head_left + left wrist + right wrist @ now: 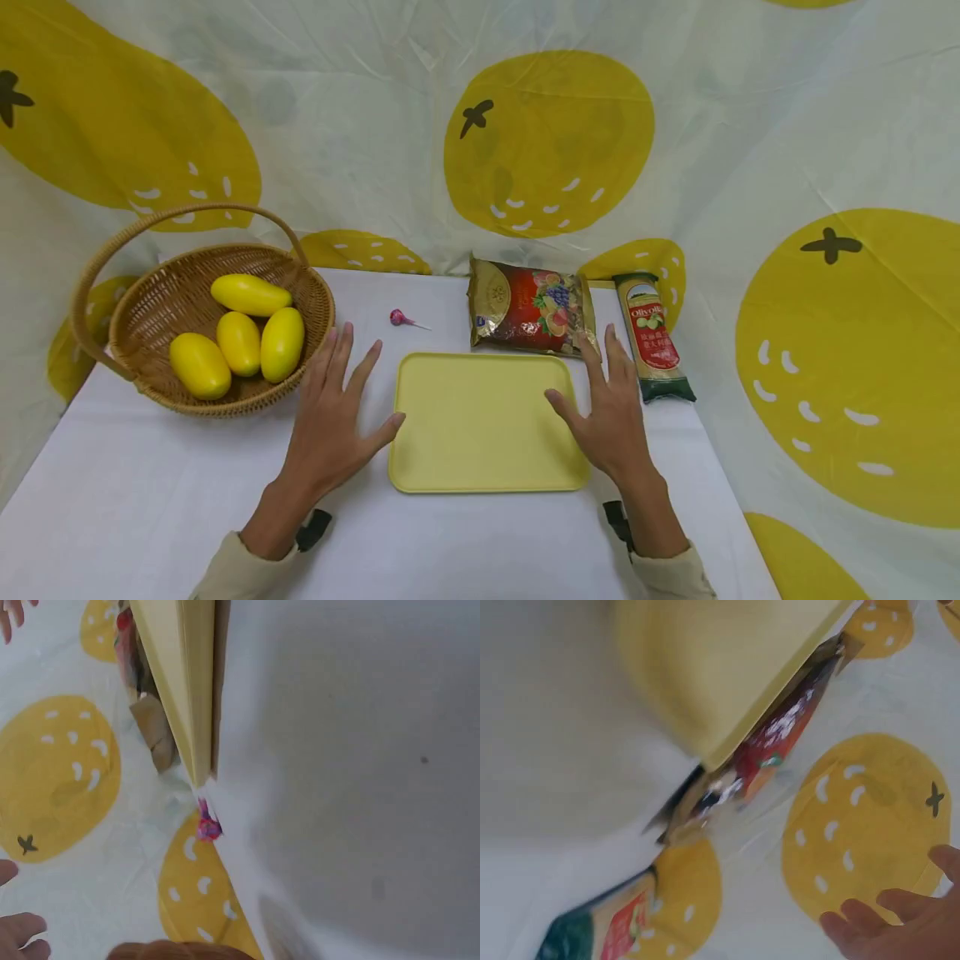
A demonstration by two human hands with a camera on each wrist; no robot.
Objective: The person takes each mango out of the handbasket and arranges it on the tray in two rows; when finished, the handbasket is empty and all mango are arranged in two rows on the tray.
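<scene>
- Left hand [330,421] is holding nothing; fingers are spreading loosely forward, thumb pointing inward at the tray's near-left side.
- Right hand [611,408] is likewise grasping nothing; fingers are pointing forward and apart, thumb lying over the tray's right part in the head view. Whether either thumb is touching, I cannot tell.
- Yellow tray [487,425] is lying flat between the two hands, bearing nothing.
- Step, as I am judging it: both hands are flanking the bare tray, ungripped, so this is looking like a ready or adjusting pose around it.
- Just left of the left hand, a wicker basket [150,321] is standing with its handle up; four yellow fruits [200,367] are resting inside.
- Beyond the left fingertips, slightly inward, a lollipop [397,317] is lying, stick pointing rightward.
- Ahead of the right hand and inward, a red-and-gold packet [528,306] is lying past the tray's far edge.
- Just right of the right fingers, a green-ended packet [654,337] is lying aslant.
- Next move, my reading: shifting the tray would be calling for fingers curling under both side edges; lifting anything else, for one hand reaching off it first.
</scene>
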